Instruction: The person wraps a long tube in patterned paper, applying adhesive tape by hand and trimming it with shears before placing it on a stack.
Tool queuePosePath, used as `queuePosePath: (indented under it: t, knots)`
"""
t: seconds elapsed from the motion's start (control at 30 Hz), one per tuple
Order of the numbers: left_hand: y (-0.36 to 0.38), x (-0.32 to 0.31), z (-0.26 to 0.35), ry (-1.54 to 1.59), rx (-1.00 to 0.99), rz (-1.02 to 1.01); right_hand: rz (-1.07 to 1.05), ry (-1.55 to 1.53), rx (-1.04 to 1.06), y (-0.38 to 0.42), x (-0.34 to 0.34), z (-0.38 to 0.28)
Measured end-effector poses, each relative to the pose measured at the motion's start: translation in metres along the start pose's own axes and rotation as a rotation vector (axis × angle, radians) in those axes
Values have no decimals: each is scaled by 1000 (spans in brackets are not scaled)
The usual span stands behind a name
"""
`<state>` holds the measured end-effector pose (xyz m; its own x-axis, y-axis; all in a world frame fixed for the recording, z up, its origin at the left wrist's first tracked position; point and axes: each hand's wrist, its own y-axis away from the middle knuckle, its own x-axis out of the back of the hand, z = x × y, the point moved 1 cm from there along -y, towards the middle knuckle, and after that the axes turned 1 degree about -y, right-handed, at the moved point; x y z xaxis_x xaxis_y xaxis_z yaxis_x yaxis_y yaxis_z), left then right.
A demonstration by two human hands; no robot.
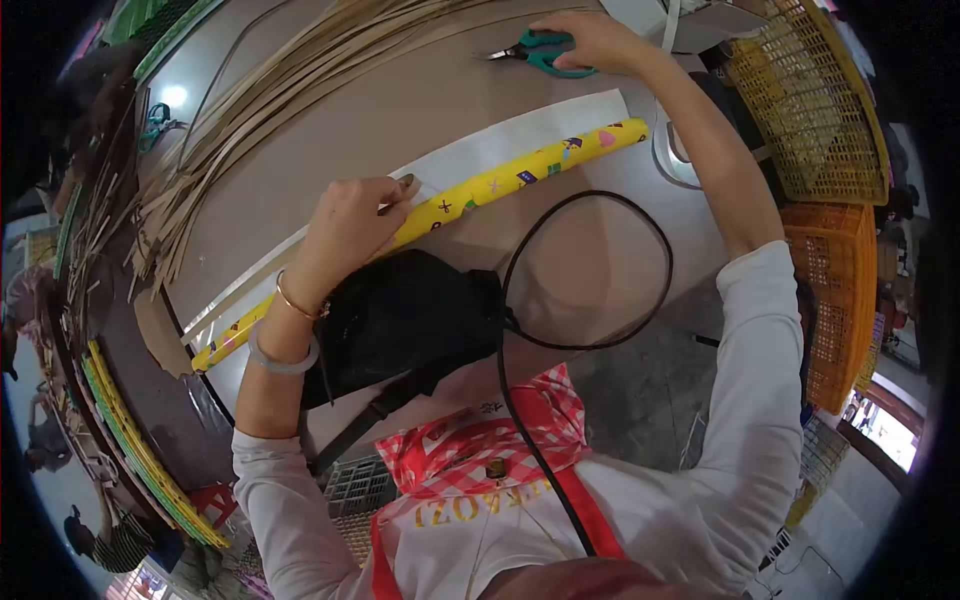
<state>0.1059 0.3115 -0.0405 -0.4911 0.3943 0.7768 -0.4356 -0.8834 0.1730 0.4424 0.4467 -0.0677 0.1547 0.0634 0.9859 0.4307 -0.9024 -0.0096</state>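
A long yellow patterned roll [520, 180] lies slantwise across the table, with a white sheet edge [480, 145] along its far side. My left hand [355, 222] is closed at the middle of the roll, fingers curled together. Something small and dark shows at its fingertips, but I cannot make out what it is. At the table's far edge my right hand [598, 45] grips the teal handles of a pair of scissors [535, 52], blades pointing left. A black bag [410, 320] with a strap lies just below the roll, close to my body.
Long tan strips [300, 85] spread over the table's far left. A second pair of teal scissors [157, 125] lies beyond them. A black cable [668, 250] loops on the right. Yellow [800, 110] and orange crates [835, 300] stand at the right. Other people are at the far left.
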Motion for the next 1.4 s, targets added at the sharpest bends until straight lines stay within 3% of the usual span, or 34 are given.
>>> queuePosePath:
  t: [0.1, 0.2, 0.3, 0.37, 0.57, 0.67, 0.73, 0.8, 0.87, 0.97, 1.0, 1.03, 1.1, 1.2, 1.27, 1.4]
  knots:
    - [-3, 5, 5, 156, 108, -41, 2, -121, -32, 11, 2, 6]
    - [-6, 6, -2, 49, 61, -48, -6, -233, -48, 16, 4, 10]
    - [-7, 4, -9, 136, 69, -43, -22, -318, -54, 18, 1, 2]
    - [-6, 2, -9, 138, 79, -30, 361, 75, 119, 17, 1, -14]
    - [-5, 3, 1, 77, 80, 26, 253, 16, 87, 9, 13, -49]
    - [-10, 14, 12, 0, 177, -100, 46, -216, 52, 43, 20, -80]
    - [-11, 16, 16, 36, 216, -187, 9, -160, 9, 44, 16, -73]
    - [-9, 10, 18, 95, 212, -152, 364, -25, 87, 34, 14, -55]
    - [-13, 11, 17, -48, 68, -108, 272, -101, 18, 33, 17, -56]
    - [-14, 10, 4, -49, 14, -97, -200, -644, 130, 50, 21, -117]
    - [-13, 10, 2, -45, -21, -91, -165, -572, 148, 58, 14, -133]
    - [-12, 20, 16, 41, 143, -199, -129, -500, 162, 63, 5, -146]
    - [-11, 15, 1, 143, 163, -159, -171, -549, 156, 59, -10, -164]
    - [-13, 6, -13, 278, 207, -111, -66, -587, 189, 56, -25, -188]
    - [-13, 5, -17, 312, 236, -94, 134, -515, 200, 58, -27, -201]
    - [-13, 9, -17, 330, 208, -117, 269, -399, 231, 50, -27, -189]
